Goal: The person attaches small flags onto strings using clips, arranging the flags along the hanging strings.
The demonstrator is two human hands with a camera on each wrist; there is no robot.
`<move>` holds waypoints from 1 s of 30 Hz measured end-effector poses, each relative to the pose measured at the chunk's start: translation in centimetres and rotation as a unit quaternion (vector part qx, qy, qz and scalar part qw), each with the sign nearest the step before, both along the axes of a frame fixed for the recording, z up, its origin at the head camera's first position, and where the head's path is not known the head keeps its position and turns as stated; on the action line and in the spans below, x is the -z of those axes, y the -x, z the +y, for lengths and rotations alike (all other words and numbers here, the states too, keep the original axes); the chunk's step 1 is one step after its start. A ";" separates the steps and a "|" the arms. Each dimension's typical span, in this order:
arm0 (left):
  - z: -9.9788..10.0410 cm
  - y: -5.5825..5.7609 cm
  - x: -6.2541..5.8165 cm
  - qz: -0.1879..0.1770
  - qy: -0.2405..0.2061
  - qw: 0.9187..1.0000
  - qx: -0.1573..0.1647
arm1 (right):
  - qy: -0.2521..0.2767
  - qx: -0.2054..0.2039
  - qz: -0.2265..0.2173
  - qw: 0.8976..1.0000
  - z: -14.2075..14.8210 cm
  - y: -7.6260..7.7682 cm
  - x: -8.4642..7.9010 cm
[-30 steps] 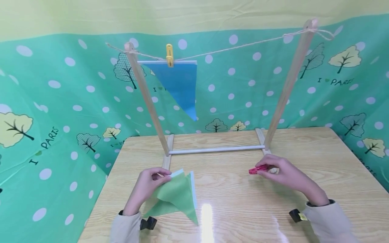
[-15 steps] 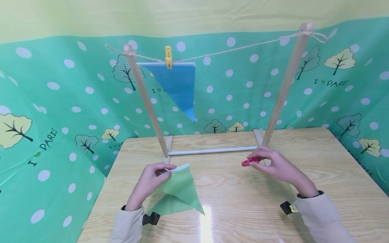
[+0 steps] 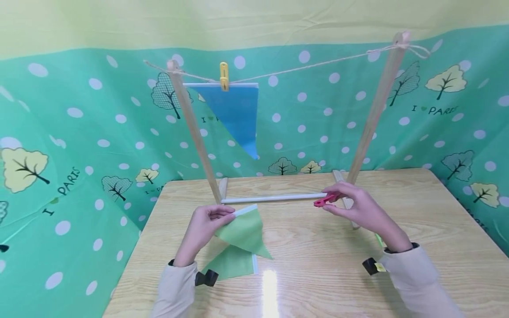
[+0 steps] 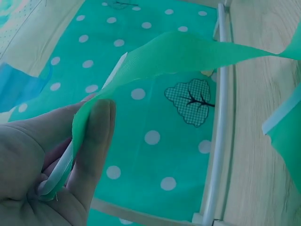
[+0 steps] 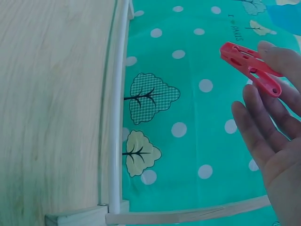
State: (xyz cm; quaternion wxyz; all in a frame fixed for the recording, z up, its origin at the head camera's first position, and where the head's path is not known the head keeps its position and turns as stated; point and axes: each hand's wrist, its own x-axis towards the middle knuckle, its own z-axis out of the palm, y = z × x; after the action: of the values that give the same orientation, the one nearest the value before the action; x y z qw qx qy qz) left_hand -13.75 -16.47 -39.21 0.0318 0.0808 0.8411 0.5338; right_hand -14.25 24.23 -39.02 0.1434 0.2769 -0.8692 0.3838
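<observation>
My left hand (image 3: 204, 232) pinches a green pennant flag (image 3: 245, 229) by its white edge strip, and the cloth hangs to the right above the table. In the left wrist view the flag (image 4: 174, 54) runs out from between thumb and fingers. A second green flag (image 3: 234, 264) lies on the tabletop below. Between thumb and fingers, my right hand (image 3: 359, 210) pinches a red clothespin (image 5: 249, 66), held near the frame's right foot. A yellow clothespin (image 3: 224, 76) clips a blue flag (image 3: 238, 112) onto the string (image 3: 306, 67), towards its left end.
Two wooden posts, left (image 3: 195, 132) and right (image 3: 375, 112), carry the string. A white rod (image 3: 274, 197) joins their feet on the wooden table (image 3: 302, 251). Something bright green (image 3: 379, 240) shows partly behind the right wrist. A patterned cloth (image 3: 99, 132) hangs around the table.
My left hand has lifted the green flag up and to the right, apart from the second one underneath. My right hand has moved up and left with the red clothespin.
</observation>
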 end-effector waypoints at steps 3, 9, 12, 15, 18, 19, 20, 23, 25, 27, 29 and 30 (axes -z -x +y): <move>0.4 0.1 -0.3 0.005 -0.008 1.000 0.001 | 0.001 0.008 0.002 1.000 -0.1 0.1 -0.2; 1.0 0.3 -0.7 0.021 -0.024 0.999 0.005 | 0.015 0.007 -0.004 1.000 -0.3 0.2 -0.7; 1.3 0.4 -0.9 0.026 -0.022 0.999 0.005 | 0.016 0.008 0.001 1.000 -0.4 0.3 -1.0; 1.6 0.6 -1.1 0.027 -0.021 0.999 0.005 | 0.017 0.007 0.010 1.000 -0.5 0.3 -1.2; 1.7 0.7 -1.3 0.022 -0.023 0.999 0.003 | 0.021 0.006 0.013 1.000 -0.7 0.3 -1.4; 1.8 0.7 -1.4 0.022 -0.023 0.999 0.002 | 0.022 0.007 0.014 1.000 -0.7 0.3 -1.5; 1.8 0.7 -1.4 0.020 -0.023 1.000 0.001 | 0.023 0.007 0.014 1.000 -0.7 0.3 -1.5; 1.8 0.6 -1.5 0.018 -0.018 1.000 0.003 | 0.029 0.006 0.010 1.000 -0.8 0.4 -1.5; 1.9 0.5 -1.6 0.019 -0.016 1.000 0.009 | 0.033 0.004 0.006 0.999 -0.8 0.5 -1.6; 1.9 0.4 -1.7 0.018 -0.014 1.000 0.016 | 0.035 0.002 0.003 0.999 -0.8 0.6 -1.7; 2.0 0.3 -1.8 0.017 -0.015 0.999 0.023 | 0.034 0.002 0.002 0.999 -0.8 0.6 -1.7; 2.0 0.3 -1.8 0.019 -0.016 0.999 0.026 | 0.034 0.002 0.002 0.999 -0.9 0.6 -1.8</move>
State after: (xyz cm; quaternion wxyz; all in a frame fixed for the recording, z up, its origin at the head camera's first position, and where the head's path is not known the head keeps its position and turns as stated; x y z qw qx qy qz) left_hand -14.04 -14.45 -37.39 0.0287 0.1135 0.8305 0.5445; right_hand -14.89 23.37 -37.21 0.1554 0.2709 -0.8560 0.4119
